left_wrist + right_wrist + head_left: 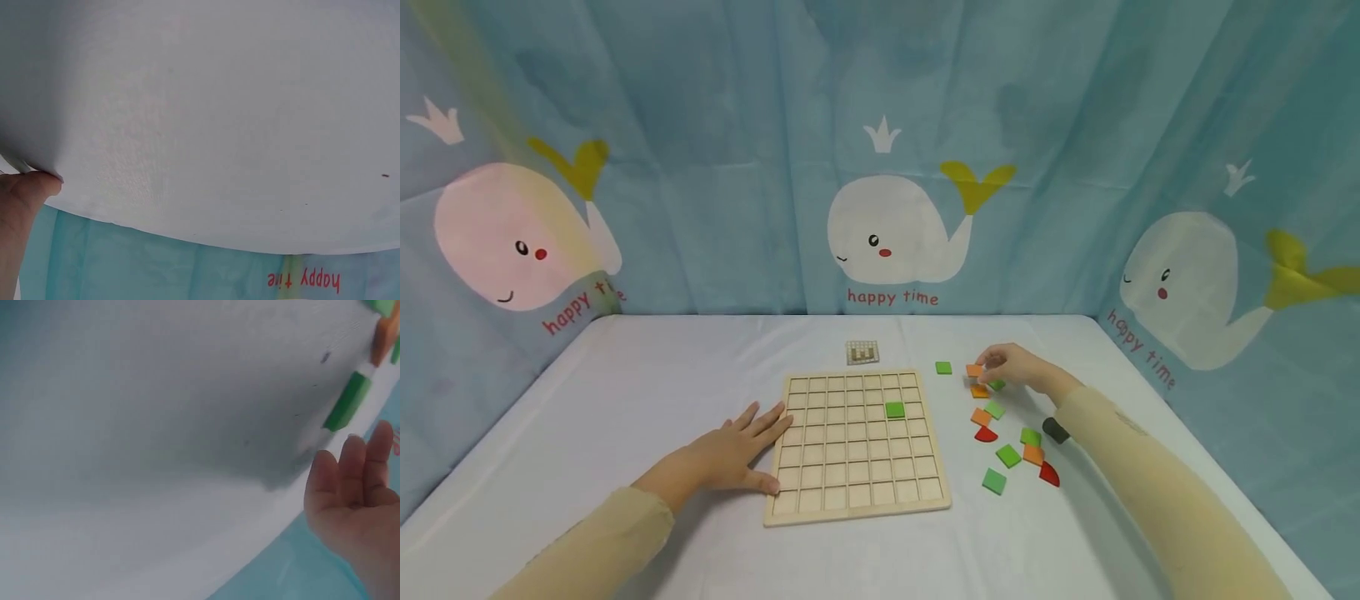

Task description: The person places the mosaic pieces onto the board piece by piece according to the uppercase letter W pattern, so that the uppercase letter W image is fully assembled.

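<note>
Currently left hand [730, 455], fingers wide, touches left edge of board [859, 511]; right hand [1017, 365] pinches orange tile [973, 370] near green tile [943, 367].

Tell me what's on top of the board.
The board holds one green tile, and the left hand overlaps the board's left edge. Whatever lies under the tile or hand can't be seen.

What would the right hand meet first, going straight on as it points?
Probably the green tile left of the orange tile that the right hand pinches, though it might pass above; the height is unclear.
</note>
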`<state>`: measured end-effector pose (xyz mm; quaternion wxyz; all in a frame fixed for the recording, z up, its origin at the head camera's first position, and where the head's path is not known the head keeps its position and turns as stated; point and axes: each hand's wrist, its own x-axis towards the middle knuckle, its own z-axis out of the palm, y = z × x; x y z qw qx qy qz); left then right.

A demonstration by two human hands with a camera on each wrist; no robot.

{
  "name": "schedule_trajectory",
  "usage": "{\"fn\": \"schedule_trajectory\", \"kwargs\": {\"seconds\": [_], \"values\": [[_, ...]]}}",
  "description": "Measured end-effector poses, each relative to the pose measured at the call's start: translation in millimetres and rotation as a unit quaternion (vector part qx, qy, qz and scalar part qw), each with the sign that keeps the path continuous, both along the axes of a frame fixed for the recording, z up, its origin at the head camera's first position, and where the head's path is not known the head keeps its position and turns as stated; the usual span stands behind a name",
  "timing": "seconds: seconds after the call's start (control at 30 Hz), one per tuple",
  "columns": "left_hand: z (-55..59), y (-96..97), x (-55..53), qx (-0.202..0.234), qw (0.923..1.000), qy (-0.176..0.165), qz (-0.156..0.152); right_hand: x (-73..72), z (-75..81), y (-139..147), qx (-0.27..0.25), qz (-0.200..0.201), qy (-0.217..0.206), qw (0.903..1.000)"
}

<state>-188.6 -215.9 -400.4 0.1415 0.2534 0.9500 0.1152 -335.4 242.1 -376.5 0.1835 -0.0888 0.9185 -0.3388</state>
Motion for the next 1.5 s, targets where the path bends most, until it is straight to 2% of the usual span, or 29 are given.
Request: {"fn": "schedule_trajectory", "kwargs": {"seconds": [0.13, 0.53, 1.03, 1.23, 1.5], "values": [[1.8, 0.5, -0.7, 0.000, 1.0000, 0.000, 0.000, 5.5, 6.5, 1, -0.003, -0.011, 0.007, 0.9999], [3.8, 1.0, 1.6, -0.005, 1.0000, -0.003, -0.005, 26.0, 20.0, 2, -0.047, -0.010, 0.032, 0.9983], [0.4, -0.5, -0.5, -0.010, 0.9999, 0.007, -0.010, 53.3, 28.8, -22, -0.073, -0.022, 0.036, 0.9964], [1.4, -0.6, 0.4, -0.006, 1.0000, 0.005, -0.006, 62.7, 31.0, -33, -0.076, -0.002, 0.055, 0.9956], [1.4, -0.6, -0.2, -0.010, 0.9999, -0.001, -0.008, 72.4, 31.0, -43, -0.086, 0.008, 0.056, 0.9947]]}}
